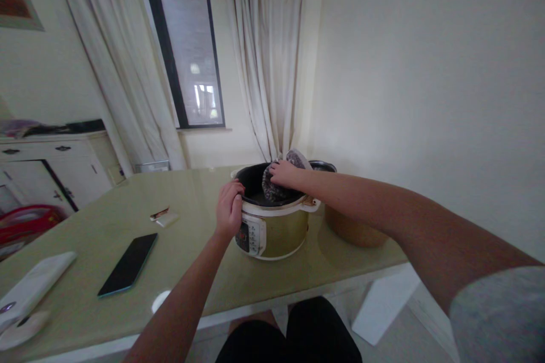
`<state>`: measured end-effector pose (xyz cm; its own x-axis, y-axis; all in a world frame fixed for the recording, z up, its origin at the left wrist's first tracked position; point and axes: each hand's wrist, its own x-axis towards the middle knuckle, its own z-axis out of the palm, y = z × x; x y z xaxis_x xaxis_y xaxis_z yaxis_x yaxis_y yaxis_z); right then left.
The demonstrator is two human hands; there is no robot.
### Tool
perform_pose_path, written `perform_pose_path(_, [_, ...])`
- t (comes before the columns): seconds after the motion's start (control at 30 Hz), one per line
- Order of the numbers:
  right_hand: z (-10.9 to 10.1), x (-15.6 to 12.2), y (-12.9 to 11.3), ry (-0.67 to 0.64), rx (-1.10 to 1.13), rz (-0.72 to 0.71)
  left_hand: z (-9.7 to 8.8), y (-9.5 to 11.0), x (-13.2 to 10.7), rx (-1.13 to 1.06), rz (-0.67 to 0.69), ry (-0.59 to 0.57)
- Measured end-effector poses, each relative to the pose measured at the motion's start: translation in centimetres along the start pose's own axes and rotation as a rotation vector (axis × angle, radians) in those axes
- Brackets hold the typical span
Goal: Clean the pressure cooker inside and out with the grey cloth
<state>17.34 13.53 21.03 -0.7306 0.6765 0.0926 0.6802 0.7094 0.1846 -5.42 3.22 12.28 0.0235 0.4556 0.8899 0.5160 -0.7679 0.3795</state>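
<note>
Right, the cloth (275, 189) sits bunched against the inside of the cooker (284, 233), toward two o'clock, its top edge poking above the rim. And look at that right hand (286, 174): fingers curled over the folds, partly closed, holding the cloth. It looks soft and light, so a loose fistful from above should do; whether it's damp, I can't tell.

Out to nine o'clock, the left hand (230, 205) has its fingers hooked over the cooker's rim, half closed around the edge. That cooker looks stiff, smooth and fairly heavy; for a firm hold, the rim or the white handle (313, 205) at four o'clock seems best. Its panel (250, 235) faces seven o'clock.

Just beside it at three o'clock stands a brown pot (355, 229). Across the table (183, 249), a small packet (167, 218) lies at nine, and the phone (129, 265) at eight. Up at twelve, a pale curtain (275, 57) hangs!
</note>
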Motion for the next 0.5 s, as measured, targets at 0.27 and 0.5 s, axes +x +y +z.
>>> perform_pose_path(0.27, [-1.4,3.9,-3.2,-0.030,-0.368,-0.538,0.0,0.1,-0.2,-0.006,0.019,0.014])
perform_pose_path(0.5, [0.2,1.4,-1.7,-0.165,-0.208,0.054,0.1,-0.3,-0.2,-0.014,0.047,0.011])
